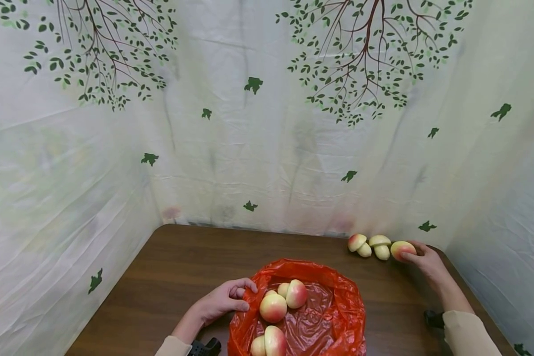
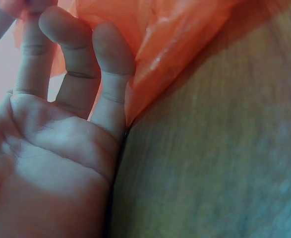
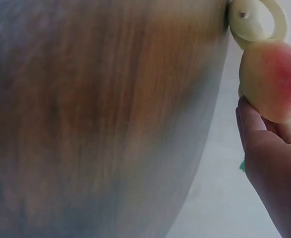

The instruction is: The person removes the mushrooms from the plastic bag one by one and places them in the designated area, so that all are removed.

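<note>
At the back right of the table, my right hand (image 1: 430, 264) holds a toy mushroom (image 1: 400, 249) by its yellow cap with a red blush. The right wrist view shows fingers and thumb about this mushroom (image 3: 268, 82); its stem is hidden. To its left stand a pale-capped toy mushroom (image 1: 380, 241) and a red-blushed one (image 1: 357, 242). My left hand (image 1: 224, 299) pinches the left rim of an open red plastic bag (image 1: 349, 296). Several toy mushrooms (image 1: 273, 307) lie inside the bag, towards its left side. In the left wrist view, bent fingers (image 2: 113, 49) lie against the red plastic.
The brown wooden table (image 1: 182, 262) has its back edge close to a pale hanging cloth (image 1: 276, 148) printed with branches and leaves. Cloth also hangs at the left and right sides. A dark strap device (image 1: 204, 347) sits on my left wrist, another (image 1: 433, 319) on my right.
</note>
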`<action>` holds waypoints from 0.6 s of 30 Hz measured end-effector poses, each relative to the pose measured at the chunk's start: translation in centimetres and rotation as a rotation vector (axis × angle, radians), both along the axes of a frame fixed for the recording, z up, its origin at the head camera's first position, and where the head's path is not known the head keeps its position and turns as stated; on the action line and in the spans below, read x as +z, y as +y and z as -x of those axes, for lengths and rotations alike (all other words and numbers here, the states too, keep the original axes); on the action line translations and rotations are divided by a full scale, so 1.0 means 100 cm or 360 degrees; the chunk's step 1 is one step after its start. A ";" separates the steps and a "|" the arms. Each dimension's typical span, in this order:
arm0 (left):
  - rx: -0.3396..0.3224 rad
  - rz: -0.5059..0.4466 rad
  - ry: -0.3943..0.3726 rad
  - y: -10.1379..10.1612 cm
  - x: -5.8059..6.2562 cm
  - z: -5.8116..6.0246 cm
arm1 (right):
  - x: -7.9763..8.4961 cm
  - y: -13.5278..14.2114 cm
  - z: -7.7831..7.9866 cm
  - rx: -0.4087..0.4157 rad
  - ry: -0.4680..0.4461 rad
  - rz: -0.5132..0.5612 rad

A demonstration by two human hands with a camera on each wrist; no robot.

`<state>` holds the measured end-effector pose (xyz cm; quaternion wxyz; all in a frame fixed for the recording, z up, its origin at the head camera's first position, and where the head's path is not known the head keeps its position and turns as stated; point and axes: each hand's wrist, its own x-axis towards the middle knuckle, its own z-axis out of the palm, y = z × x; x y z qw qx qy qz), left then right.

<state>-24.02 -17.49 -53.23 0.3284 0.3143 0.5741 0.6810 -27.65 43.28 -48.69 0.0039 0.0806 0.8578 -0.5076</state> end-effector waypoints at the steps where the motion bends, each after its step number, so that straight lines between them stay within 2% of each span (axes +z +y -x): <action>1: -0.0001 -0.0003 0.0002 0.000 0.000 0.000 | 0.000 0.000 0.001 0.0006 0.0005 -0.0015; 7: -0.0005 -0.0005 0.0002 -0.001 0.000 0.000 | -0.004 0.002 0.008 0.0035 0.0032 -0.0107; 18: 0.0005 0.0004 -0.0008 0.000 -0.001 0.001 | -0.010 0.003 0.017 0.0075 0.0041 -0.0113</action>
